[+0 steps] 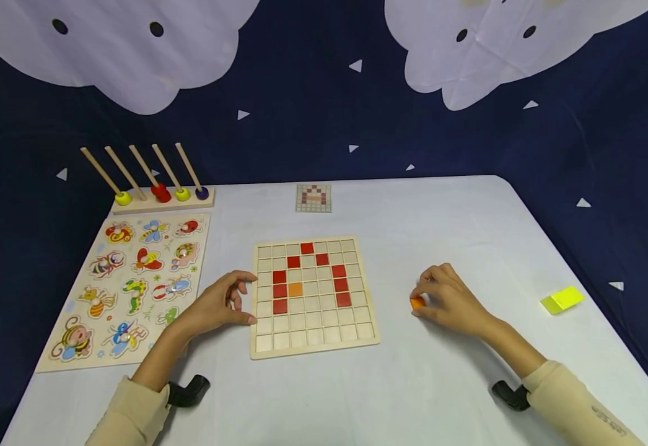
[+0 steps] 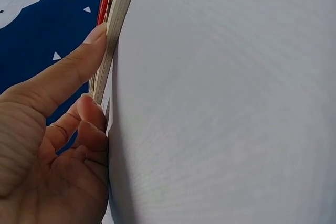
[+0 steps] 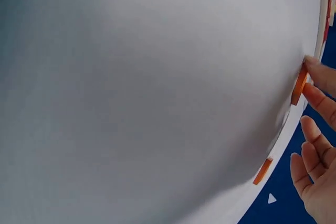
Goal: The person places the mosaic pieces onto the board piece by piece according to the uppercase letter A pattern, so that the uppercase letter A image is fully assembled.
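A wooden grid board (image 1: pixel 315 352) lies on the table, with several red square tiles (image 1: pixel 339 271) and one orange tile (image 1: pixel 295 289) in its cells. At the board's left edge rests my left hand (image 1: pixel 215 306), thumb and fingertips against the wood; in the left wrist view the thumb (image 2: pixel 79 66) presses the edge. Right of the board, my right hand (image 1: pixel 452 300) pinches an orange square tile (image 1: pixel 417 303) between thumb and fingers. The right wrist view shows this pinched tile (image 3: pixel 299 85) and a second orange tile (image 3: pixel 263 171) on the table, hidden in the head view.
Behind the board lies a small pattern card (image 1: pixel 313 199). An insect puzzle board (image 1: pixel 157 251) and a peg stand with coloured beads (image 1: pixel 162 208) occupy the left side. Yellow tiles (image 1: pixel 562 300) sit at the far right. A dark blue cloth (image 1: pixel 313 148) hangs behind the table.
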`<state>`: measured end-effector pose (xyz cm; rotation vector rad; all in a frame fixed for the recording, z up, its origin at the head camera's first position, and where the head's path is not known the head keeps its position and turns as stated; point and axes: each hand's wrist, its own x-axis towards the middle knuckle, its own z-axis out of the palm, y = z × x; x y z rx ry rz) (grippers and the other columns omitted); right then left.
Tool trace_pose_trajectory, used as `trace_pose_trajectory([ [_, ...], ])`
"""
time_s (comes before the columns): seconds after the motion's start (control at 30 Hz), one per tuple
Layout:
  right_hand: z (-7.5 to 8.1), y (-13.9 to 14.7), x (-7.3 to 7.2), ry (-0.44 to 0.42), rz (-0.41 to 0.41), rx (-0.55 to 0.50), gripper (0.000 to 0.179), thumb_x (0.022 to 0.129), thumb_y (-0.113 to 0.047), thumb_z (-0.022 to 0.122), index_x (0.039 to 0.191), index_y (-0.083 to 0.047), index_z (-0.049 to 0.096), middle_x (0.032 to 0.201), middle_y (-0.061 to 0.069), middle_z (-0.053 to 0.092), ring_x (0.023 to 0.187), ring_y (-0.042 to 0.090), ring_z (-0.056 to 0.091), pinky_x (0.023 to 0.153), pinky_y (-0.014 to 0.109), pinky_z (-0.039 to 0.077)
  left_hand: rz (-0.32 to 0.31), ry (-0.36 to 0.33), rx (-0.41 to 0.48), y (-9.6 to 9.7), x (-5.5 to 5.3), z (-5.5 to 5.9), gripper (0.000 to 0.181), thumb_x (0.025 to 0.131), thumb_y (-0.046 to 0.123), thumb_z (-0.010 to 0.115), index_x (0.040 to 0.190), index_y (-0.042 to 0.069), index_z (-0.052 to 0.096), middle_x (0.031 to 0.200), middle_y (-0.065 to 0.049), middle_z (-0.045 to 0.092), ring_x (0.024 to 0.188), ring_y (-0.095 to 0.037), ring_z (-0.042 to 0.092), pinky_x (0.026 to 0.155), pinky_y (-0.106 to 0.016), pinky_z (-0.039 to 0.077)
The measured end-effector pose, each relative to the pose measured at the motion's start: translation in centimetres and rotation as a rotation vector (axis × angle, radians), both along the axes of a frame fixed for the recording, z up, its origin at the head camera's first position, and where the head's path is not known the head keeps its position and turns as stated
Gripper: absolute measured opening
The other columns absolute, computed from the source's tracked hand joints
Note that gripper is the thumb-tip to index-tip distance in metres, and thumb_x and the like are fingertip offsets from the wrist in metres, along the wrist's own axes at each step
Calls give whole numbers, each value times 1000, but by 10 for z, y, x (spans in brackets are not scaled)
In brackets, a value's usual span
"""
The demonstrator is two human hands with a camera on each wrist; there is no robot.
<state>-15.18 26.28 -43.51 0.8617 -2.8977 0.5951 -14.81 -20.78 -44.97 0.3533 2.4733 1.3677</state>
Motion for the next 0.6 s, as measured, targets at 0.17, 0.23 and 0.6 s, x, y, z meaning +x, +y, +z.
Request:
trace_pose_trajectory([
  [0.17,-2,4,1,44,16,-9,27,66,-15,91,89,-14,77,101,1,57,98,19,42,86,41,37,-4,13,-1,0,-1,-1,74,70,12,90,132,2,51,102,-12,48,75,-13,50,62,-24,39],
  [0.23,-4,6,2,69,25,-14,25,66,-11,91,87,-13,77,99,1,57,98,19,42,86,39,36,-5,13,-1,0,-2,-1,74,69,12,90,132,2,51,102,-11,48,75,-13,50,62,-24,39],
  [0.6,-7,-17,-11,119,103,-72,22,68,-19,89,81,-16,71,95,-6,53,97,12,40,83,32,35,-1,10,5,0,-1,-3,76,68,11,91,133,3,51,103,-11,48,75,-15,50,62,-25,39],
])
